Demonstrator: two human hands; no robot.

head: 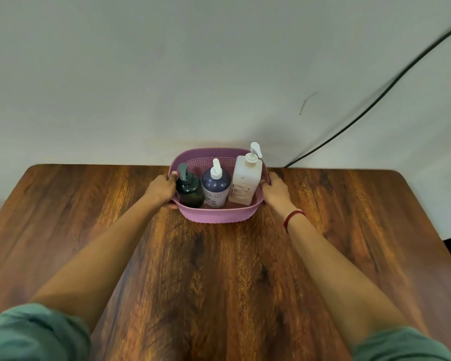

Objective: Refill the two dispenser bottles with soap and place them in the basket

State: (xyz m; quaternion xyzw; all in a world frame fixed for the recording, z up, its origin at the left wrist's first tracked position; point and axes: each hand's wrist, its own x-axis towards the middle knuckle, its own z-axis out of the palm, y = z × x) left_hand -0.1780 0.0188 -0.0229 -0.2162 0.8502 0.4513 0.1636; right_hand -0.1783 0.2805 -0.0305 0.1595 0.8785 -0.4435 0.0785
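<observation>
A pink perforated basket (214, 214) stands at the far middle of the wooden table, close to the wall. Inside it three pump bottles stand upright: a dark green one (190, 192) on the left, a dark purple one with a white pump (216, 187) in the middle, and a tall white one (245, 179) on the right. My left hand (162, 190) grips the basket's left rim, thumb over the edge. My right hand (275, 190) grips the right rim. A red thread band circles my right wrist.
The brown wooden table (219, 269) reaches from the wall to me, with rounded far corners. A plain pale wall (167, 74) rises right behind the basket. A black cable (375, 100) runs down the wall at the right to the table's back edge.
</observation>
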